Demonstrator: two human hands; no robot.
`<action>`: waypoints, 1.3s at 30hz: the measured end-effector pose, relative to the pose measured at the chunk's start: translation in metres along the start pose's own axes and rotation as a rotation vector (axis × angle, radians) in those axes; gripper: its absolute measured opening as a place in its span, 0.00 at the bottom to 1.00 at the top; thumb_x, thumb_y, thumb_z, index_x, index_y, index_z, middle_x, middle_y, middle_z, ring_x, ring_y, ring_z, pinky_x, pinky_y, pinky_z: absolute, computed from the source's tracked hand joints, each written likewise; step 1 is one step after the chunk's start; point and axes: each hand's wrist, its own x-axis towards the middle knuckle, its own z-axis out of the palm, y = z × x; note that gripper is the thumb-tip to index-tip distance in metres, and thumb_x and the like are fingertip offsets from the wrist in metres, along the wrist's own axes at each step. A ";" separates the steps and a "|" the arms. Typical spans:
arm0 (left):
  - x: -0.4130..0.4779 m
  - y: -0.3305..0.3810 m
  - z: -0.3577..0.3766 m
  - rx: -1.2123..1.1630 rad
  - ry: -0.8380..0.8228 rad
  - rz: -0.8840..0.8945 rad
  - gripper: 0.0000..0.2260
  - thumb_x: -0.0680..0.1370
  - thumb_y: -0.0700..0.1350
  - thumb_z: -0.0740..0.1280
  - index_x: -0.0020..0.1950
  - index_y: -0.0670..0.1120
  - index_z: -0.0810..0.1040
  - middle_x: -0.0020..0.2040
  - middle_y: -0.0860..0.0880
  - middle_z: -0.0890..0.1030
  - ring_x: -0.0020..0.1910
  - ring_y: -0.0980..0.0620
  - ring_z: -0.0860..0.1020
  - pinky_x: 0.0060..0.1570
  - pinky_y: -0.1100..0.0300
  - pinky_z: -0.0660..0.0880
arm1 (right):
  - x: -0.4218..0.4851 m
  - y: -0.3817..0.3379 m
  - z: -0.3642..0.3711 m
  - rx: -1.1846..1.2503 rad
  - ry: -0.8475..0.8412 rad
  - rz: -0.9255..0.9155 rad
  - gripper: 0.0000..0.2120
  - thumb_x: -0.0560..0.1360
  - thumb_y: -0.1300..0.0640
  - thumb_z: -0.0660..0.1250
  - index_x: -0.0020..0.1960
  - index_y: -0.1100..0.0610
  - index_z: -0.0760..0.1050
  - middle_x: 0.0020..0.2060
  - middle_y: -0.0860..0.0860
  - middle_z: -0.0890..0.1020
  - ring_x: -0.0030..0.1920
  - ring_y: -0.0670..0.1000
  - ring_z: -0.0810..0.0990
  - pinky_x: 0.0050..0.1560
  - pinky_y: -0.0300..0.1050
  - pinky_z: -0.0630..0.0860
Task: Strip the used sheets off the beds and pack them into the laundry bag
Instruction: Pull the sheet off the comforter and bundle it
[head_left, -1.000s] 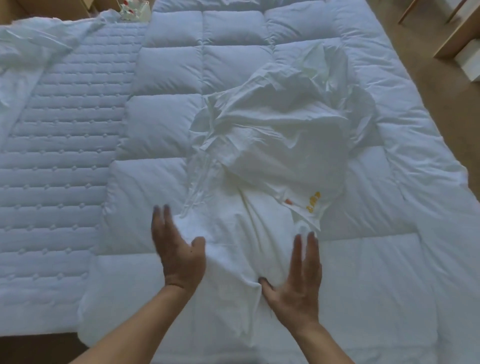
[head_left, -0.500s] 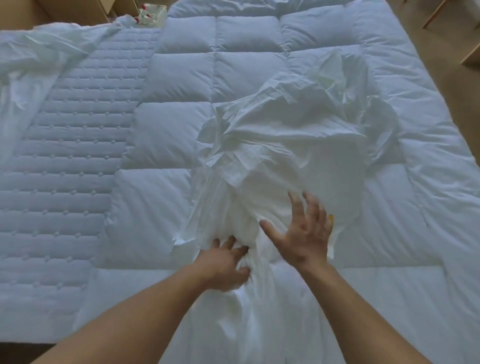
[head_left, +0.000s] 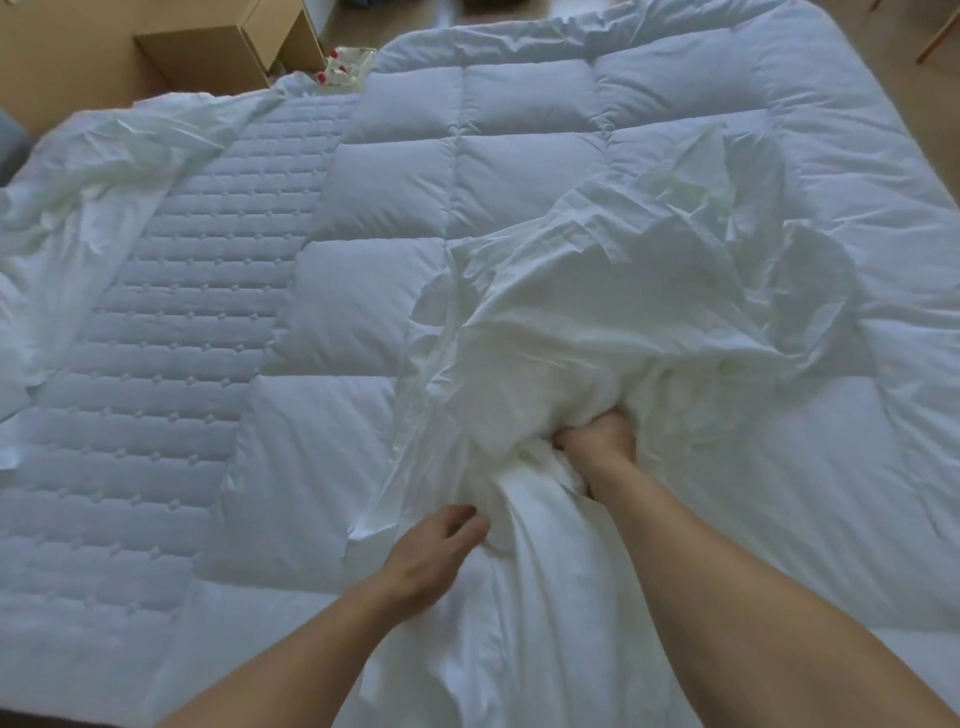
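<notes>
Roughly mid-bed, a crumpled white sheet (head_left: 597, 312) lies heaped on the puffy quilted duvet (head_left: 519, 171), its near end drawn into a twisted rope that trails toward the camera between the two bare forearms. The right hand (head_left: 597, 441) is closed tight on the bunched neck of that sheet, knuckles up and partly buried in the folds. The left hand (head_left: 436, 551) sits just beside the rope on its left, its fingers (head_left: 465, 522) curled against the fabric; whether they pinch a fold I cannot tell. Left of the duvet the stitched mattress pad (head_left: 156, 415) lies bare, and a second sheet (head_left: 104, 171) is rumpled along its far left edge. A cardboard box (head_left: 218, 57) stands on the floor beyond the bed's far left corner.
</notes>
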 end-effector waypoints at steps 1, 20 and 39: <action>-0.003 0.004 0.000 -0.104 0.019 0.010 0.17 0.83 0.58 0.58 0.67 0.52 0.76 0.61 0.55 0.79 0.61 0.54 0.77 0.63 0.57 0.70 | -0.009 -0.008 -0.006 0.023 -0.051 -0.065 0.18 0.67 0.62 0.76 0.56 0.59 0.79 0.49 0.56 0.83 0.54 0.59 0.83 0.51 0.47 0.79; -0.044 0.033 -0.012 0.295 0.043 0.295 0.38 0.69 0.53 0.72 0.77 0.64 0.60 0.67 0.51 0.74 0.61 0.50 0.76 0.63 0.57 0.73 | -0.242 0.125 -0.064 -0.576 -0.441 -0.715 0.21 0.67 0.36 0.64 0.53 0.46 0.81 0.55 0.40 0.79 0.60 0.49 0.77 0.62 0.45 0.74; -0.153 -0.060 -0.003 -0.274 0.422 0.568 0.10 0.64 0.50 0.61 0.42 0.57 0.77 0.37 0.56 0.80 0.35 0.57 0.77 0.36 0.65 0.72 | -0.273 0.008 -0.083 -0.252 -0.098 -0.366 0.27 0.74 0.60 0.65 0.71 0.47 0.71 0.44 0.49 0.80 0.45 0.54 0.78 0.45 0.42 0.69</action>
